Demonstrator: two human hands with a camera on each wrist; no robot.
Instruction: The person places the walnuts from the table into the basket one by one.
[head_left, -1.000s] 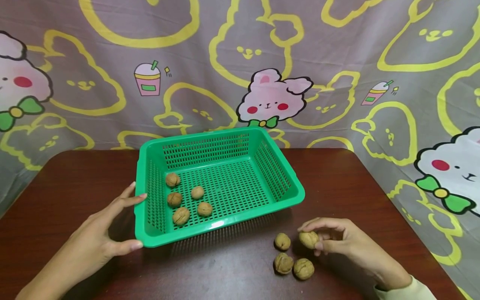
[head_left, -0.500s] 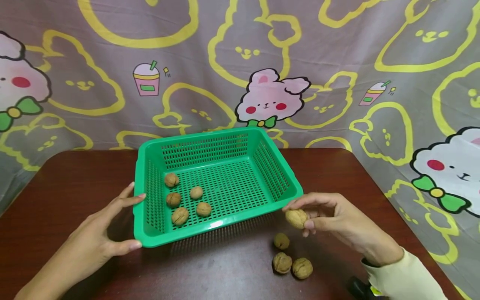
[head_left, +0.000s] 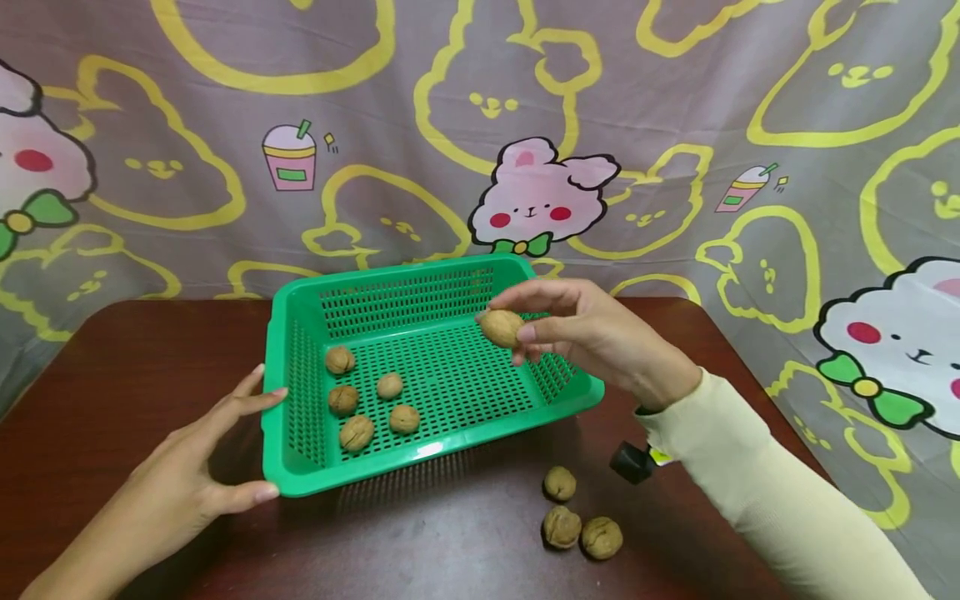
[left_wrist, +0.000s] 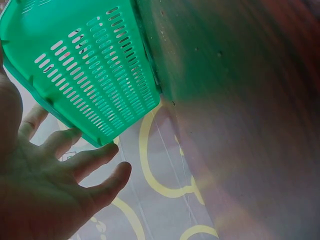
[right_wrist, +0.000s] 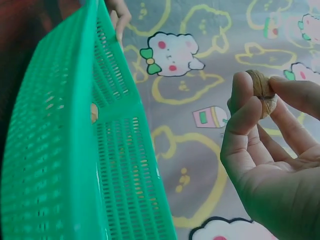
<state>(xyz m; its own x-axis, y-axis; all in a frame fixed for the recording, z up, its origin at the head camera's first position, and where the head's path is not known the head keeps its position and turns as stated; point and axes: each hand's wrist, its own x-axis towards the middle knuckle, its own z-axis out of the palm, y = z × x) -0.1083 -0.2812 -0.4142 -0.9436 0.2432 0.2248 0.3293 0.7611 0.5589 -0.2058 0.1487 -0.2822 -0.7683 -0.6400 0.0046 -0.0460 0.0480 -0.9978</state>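
A walnut (head_left: 501, 328) is pinched between the thumb and fingertips of my right hand (head_left: 592, 337), above the right part of the green plastic basket (head_left: 431, 452). The right wrist view shows the same walnut (right_wrist: 261, 92) at the fingertips, higher than the basket rim. Several walnuts (head_left: 357, 433) lie on the basket floor toward its left side. My left hand (head_left: 180, 475) rests its spread thumb and fingers at the basket's left rim. From the left wrist, those fingers (left_wrist: 95, 160) look fairly straight beside the slotted wall.
Three walnuts (head_left: 561, 527) sit on the dark reddish table (head_left: 420, 550) in front of the basket, to the right. A black wrist camera (head_left: 632, 462) hangs under the right sleeve. A patterned cloth (head_left: 360, 92) stands behind and beside the table.
My right hand has lifted one walnut from the group on the table and carried it up and left, over the basket. My left hand and the basket have stayed in place.
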